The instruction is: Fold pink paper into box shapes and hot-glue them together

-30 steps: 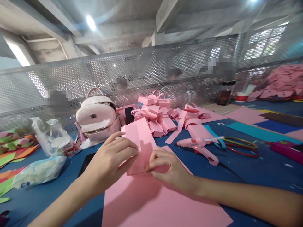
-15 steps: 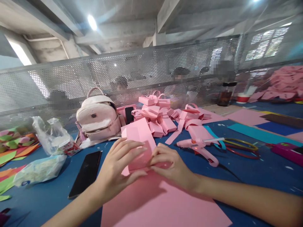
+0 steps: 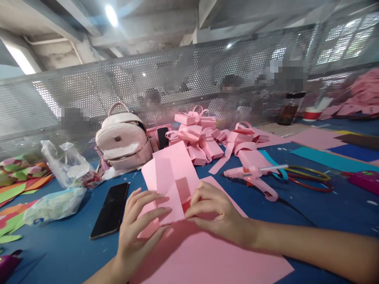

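Surface (image 3: pixel 65 244), left side: green and orange paper (image 3: pixel 12 193), then a plastic packet (image 3: pixel 56 205). Black phone (image 3: pixel 110 211) flat beside the left hand. Pale backpack (image 3: pixel 127 136) nearer the far edge.

Left hand (image 3: pixel 130 227): fingers spread, thumb apart, tips at the left part of the folded pink paper (image 3: pixel 169 201). Pressure: cannot tell. Folded paper lies mid-surface, over the far end of a flat pink sheet (image 3: pixel 213 256), pointing at a heap of pink paper pieces (image 3: pixel 192 134) by the far edge.

Right hand (image 3: pixel 219 213): thumb and forefinger together, apparently pinched on the folded paper's near edge.

Risk: if the left hand bears lightly, a tug from the right could skew the fold or let the flap spring up.

Right of the sheet: pink glue gun (image 3: pixel 259 182), nozzle near the sheet's far corner. If hot, a knock could mark paper or burn skin; its cord (image 3: pixel 299 212) might snag the right forearm. Toward the surface's right edge: teal strip (image 3: pixel 328 158).
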